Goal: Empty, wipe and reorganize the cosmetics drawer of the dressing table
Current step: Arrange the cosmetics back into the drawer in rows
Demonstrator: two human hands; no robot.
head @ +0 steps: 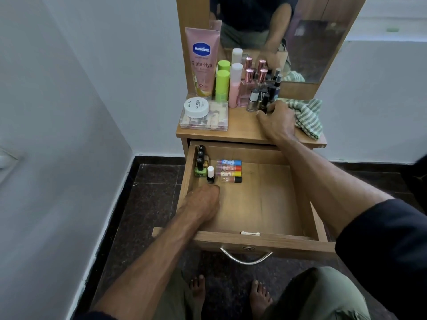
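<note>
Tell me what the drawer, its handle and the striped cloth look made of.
Drawer: probably wood-grain laminate board, matte, with printed-looking grain. Handle: likely polished metal, with bright highlights. Striped cloth: soft woven fabric, crumpled into folds.

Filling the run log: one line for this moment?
phase: restocking | drawer: open | left hand: by white-capped bottle | right hand: on tabletop bottle | cloth: tabletop

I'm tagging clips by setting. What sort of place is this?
Most likely a bedroom corner at home, at a small dressing table. A mirror stands over cosmetics such as a Vaseline tube, and the open drawer holds nail polish bottles.
</note>
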